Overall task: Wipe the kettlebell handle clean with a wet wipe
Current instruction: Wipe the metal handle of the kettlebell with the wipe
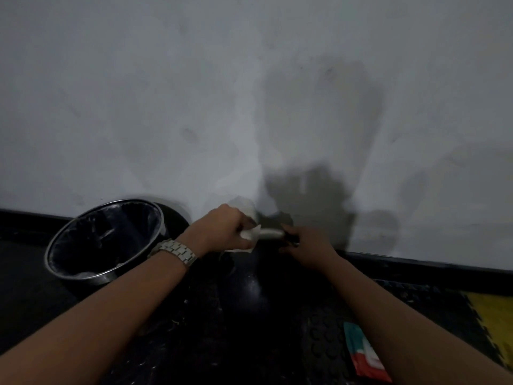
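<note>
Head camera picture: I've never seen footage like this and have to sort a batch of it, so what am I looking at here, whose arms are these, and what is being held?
There is no machine here. The single picture comes from a wide-angle camera worn on a person's head, looking forward and down, so the two arms reaching in from the bottom are the wearer's own. The left hand, with a metal watch on its wrist, grips a white wet wipe wrapped round a pale kettlebell handle. The right hand grips the handle's other end; the kettlebell's body is too dark to make out. On the dark floor mat, by a grey wall, stand a black bin lined with a bag at left, and a red and teal packet lies at lower right.
</note>
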